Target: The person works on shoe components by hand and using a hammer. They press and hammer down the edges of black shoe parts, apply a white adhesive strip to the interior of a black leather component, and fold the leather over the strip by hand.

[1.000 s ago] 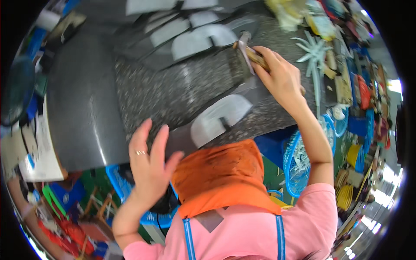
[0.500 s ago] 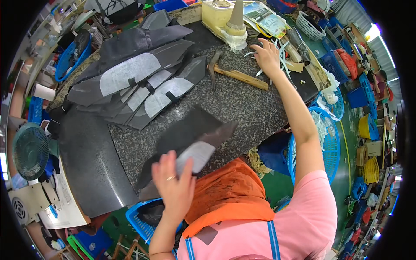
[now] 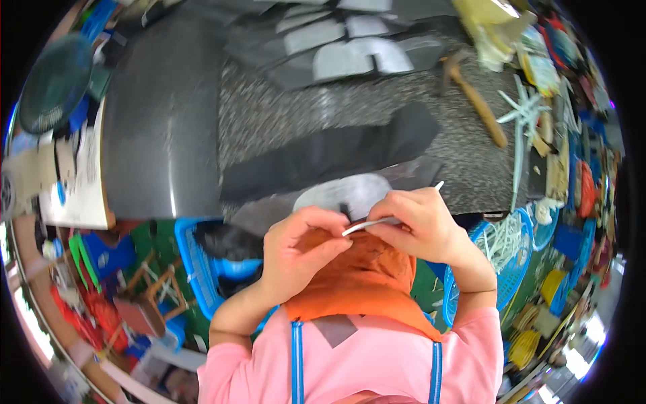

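My right hand [image 3: 420, 225] pinches a thin white strip [image 3: 377, 222] between thumb and fingers, one end sticking out beyond the knuckles. My left hand [image 3: 303, 246] is curled close to the strip's other end, thumb and forefinger apart on either side of it. Just beyond both hands, along the table's near edge, lies a dark flat cut piece with a white backing patch [image 3: 343, 192] and a small black tab. Behind that patch stretches its long black part [image 3: 323, 158]. The near edge of the piece is partly hidden by my hands.
More dark pieces with white patches [image 3: 363, 59] overlap at the back. A wooden-handled hammer [image 3: 481, 104] lies at right, beside a bunch of pale strips [image 3: 523, 114]. Blue baskets [image 3: 195, 269] stand below the table's edge, with a green fan [image 3: 57, 84] at far left.
My right hand has come from the strips at the back right to in front of me, now with a white strip. My left hand has moved beside it. The view has shifted.
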`<act>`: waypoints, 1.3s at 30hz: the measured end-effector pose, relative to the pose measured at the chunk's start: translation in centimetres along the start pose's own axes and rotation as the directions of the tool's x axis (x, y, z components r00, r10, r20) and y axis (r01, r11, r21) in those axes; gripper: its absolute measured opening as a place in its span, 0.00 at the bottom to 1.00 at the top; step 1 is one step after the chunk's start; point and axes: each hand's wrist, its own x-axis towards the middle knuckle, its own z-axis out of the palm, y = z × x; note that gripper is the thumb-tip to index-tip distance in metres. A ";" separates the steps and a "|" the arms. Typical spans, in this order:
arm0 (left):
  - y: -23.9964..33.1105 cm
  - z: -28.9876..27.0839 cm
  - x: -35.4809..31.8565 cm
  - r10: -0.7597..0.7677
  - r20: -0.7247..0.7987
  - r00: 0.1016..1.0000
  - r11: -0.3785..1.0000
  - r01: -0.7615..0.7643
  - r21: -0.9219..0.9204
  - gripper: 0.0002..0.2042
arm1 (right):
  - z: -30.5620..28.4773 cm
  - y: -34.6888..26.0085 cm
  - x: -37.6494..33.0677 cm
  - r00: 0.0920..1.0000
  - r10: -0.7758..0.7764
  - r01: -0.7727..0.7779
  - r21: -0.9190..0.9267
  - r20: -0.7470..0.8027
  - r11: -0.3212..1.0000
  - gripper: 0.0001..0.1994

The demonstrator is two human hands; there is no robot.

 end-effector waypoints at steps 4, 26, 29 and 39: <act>0.2 -1.2 -1.3 0.044 -0.126 0.991 0.998 -0.038 0.049 0.07 | 2.2 0.4 1.5 1.000 -0.015 0.016 0.029 -0.007 0.999 0.09; -5.0 -2.8 -0.5 0.386 0.063 0.920 0.335 -0.203 0.920 0.27 | 0.7 1.6 4.4 0.938 0.346 -0.340 -0.278 -0.029 0.898 0.10; -2.9 -0.3 0.7 0.428 0.115 0.896 0.415 -0.308 0.856 0.27 | 1.4 1.6 4.1 0.945 0.327 -0.304 -0.413 -0.014 0.859 0.12; -3.8 2.1 3.3 0.418 0.269 0.868 0.342 -0.425 0.838 0.31 | -1.9 3.3 0.5 0.881 0.448 -0.473 -0.255 -0.153 0.844 0.08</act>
